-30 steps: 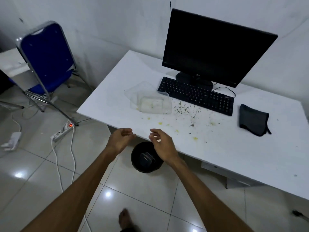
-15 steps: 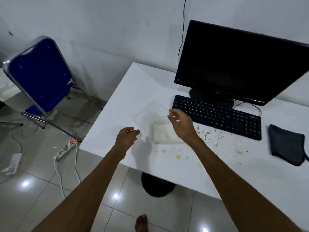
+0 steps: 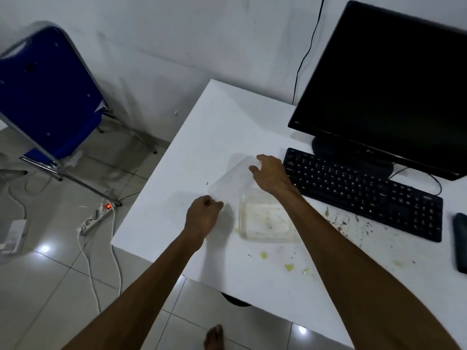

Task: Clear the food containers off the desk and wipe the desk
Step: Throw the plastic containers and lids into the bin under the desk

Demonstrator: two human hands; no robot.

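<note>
A clear plastic food container point(image 3: 265, 221) lies on the white desk point(image 3: 202, 135) near its left end, with smears inside. Its hinged lid point(image 3: 232, 180) lies folded open to the far left. My right hand point(image 3: 270, 173) reaches over the container and its curled fingers and thumb hold the lid's far edge. My left hand point(image 3: 203, 215) is at the lid's near-left edge, with its curled fingertips pinching that edge. Green and dark food crumbs point(image 3: 348, 223) are scattered on the desk to the right of the container.
A black keyboard point(image 3: 366, 193) and monitor point(image 3: 379, 84) stand just right of the container. A dark cloth point(image 3: 460, 243) lies at the right edge. A black bin point(image 3: 235, 301) shows under the desk. A blue chair point(image 3: 43, 92) and a power strip point(image 3: 96, 221) are on the floor at left.
I have stepped closer to the desk. Both hands moved forward: the right from above the container to the lid's far edge, the left onto the lid's near-left edge.
</note>
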